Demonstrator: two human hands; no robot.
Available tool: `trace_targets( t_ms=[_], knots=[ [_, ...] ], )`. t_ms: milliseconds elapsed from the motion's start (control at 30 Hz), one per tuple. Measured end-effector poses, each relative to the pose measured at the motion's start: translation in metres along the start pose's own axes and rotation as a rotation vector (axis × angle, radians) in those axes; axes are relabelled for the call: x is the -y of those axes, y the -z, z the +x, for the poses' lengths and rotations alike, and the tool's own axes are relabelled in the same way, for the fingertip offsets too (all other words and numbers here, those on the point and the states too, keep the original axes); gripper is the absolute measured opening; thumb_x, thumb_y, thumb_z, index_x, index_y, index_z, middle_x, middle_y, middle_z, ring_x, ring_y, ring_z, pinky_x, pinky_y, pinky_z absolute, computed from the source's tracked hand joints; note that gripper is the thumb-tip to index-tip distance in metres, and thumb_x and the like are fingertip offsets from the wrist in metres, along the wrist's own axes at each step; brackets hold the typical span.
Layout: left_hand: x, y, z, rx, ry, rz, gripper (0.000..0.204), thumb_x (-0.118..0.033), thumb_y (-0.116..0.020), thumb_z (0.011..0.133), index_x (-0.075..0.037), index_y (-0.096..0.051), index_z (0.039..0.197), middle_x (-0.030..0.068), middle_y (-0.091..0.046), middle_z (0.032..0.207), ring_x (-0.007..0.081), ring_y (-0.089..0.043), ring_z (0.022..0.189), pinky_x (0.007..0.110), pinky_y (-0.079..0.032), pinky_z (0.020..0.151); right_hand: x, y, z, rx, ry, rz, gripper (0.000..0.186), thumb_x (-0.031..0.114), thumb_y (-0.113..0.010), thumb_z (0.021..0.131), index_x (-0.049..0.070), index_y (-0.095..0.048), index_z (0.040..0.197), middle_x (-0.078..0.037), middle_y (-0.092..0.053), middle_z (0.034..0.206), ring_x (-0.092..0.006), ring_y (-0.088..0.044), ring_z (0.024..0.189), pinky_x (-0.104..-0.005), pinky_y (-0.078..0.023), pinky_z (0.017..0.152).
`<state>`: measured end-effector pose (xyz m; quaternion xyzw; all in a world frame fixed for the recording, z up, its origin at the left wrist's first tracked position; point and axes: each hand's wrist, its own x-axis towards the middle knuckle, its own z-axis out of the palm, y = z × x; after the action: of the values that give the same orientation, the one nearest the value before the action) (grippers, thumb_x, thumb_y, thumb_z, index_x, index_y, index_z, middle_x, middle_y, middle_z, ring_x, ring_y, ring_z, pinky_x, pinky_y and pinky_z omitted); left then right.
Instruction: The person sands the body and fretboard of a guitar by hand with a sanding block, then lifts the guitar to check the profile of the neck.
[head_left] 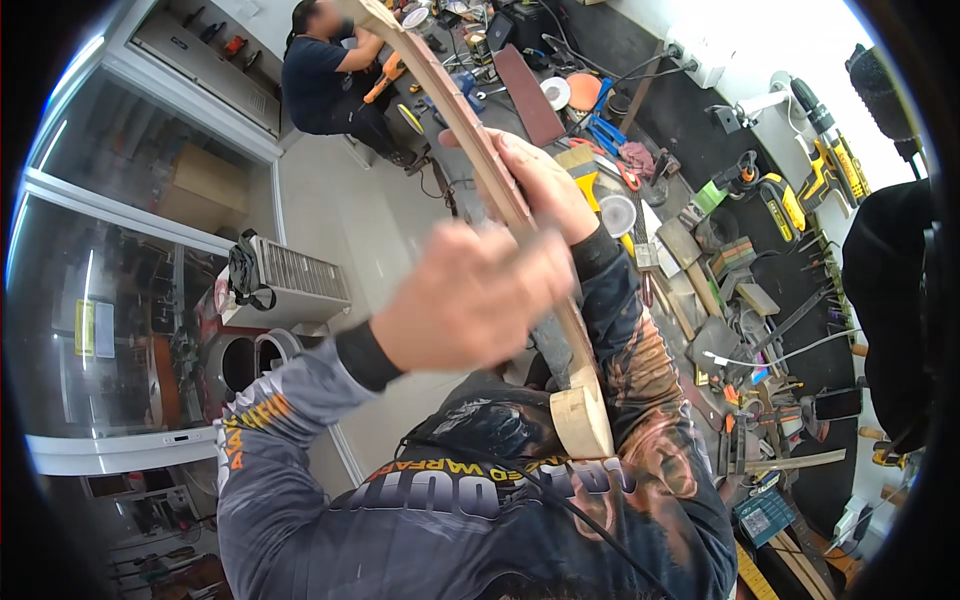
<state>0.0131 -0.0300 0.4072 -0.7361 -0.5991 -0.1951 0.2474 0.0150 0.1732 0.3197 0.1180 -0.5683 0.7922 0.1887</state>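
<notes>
A wooden guitar neck (487,150) runs from the top of the view down to my chest, its fretted face toward my left. Its thick pale heel (582,422) rests against my shirt. My right hand (545,185) is wrapped round the neck at mid-length, holding it from the right side. Over the fretboard, just below that grip, my left hand (470,300) is closed and blurred by motion. A dark, thin piece (540,248) shows at its fingertips, too smeared to name.
To my right, a cluttered workbench (640,100) holds pliers, a yellow-handled brush (580,172), wood blocks and clamps. Yellow cordless drills (830,165) hang along the wall. A co-worker (325,80) sits at the far left, beside an orange power tool (385,78). Glass-fronted cabinets (150,225) stand left.
</notes>
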Motion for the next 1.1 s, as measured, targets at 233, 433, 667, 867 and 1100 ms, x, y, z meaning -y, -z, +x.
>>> trace_targets(
  t_ms=[233,433,667,867,1100],
  knots=[
    [0.073,0.031,0.024,0.021,0.068,0.243,0.055,-0.002,-0.076,0.080,-0.010,-0.077,0.134,0.0071,-0.076,0.127,0.0263,-0.070,0.098,0.038,-0.055,0.088,0.002,0.002,-0.005,-0.034,0.072,-0.042,0.054,0.036,-0.047,0.123,-0.003,-0.062,0.157,-0.011,-0.072,0.150,-0.0191,-0.064,0.138,-0.0352,-0.047,0.122],
    [0.090,0.053,0.035,-0.053,0.132,0.405,0.057,-0.006,-0.074,0.087,-0.007,-0.074,0.145,0.0114,-0.074,0.136,0.0282,-0.064,0.116,0.039,-0.051,0.097,0.024,-0.004,-0.012,-0.003,0.045,-0.177,0.051,0.035,-0.046,0.123,-0.001,-0.065,0.155,-0.009,-0.073,0.146,-0.0149,-0.064,0.133,-0.0320,-0.048,0.117],
    [0.091,0.038,0.000,-0.736,0.461,-0.646,0.065,-0.019,-0.060,0.099,0.001,-0.052,0.160,0.0207,-0.064,0.154,0.0335,-0.061,0.137,0.047,-0.045,0.120,0.081,-0.030,-0.016,-0.073,-0.126,-0.139,0.051,0.045,-0.059,0.119,0.001,-0.060,0.146,0.000,-0.061,0.099,-0.0064,-0.059,0.069,-0.0250,-0.049,0.060],
    [0.080,0.017,-0.027,-0.995,0.812,-1.141,0.066,-0.031,-0.062,0.105,0.001,-0.045,0.161,0.0153,-0.062,0.151,0.0276,-0.061,0.142,0.043,-0.046,0.122,0.096,-0.034,-0.070,-0.151,-0.234,-0.297,0.053,0.031,-0.073,0.111,0.000,-0.055,0.150,-0.001,-0.060,0.102,-0.0070,-0.060,0.077,-0.0260,-0.052,0.068],
    [0.096,0.001,-0.068,-1.090,0.926,-1.171,0.059,-0.028,-0.061,0.108,-0.004,-0.049,0.160,0.0110,-0.063,0.151,0.0277,-0.062,0.139,0.046,-0.045,0.121,0.025,-0.003,-0.206,-0.171,-0.564,-0.346,0.051,0.019,-0.079,0.098,0.006,-0.054,0.141,0.001,-0.057,0.113,-0.0105,-0.056,0.108,-0.0309,-0.049,0.098]
  ],
)
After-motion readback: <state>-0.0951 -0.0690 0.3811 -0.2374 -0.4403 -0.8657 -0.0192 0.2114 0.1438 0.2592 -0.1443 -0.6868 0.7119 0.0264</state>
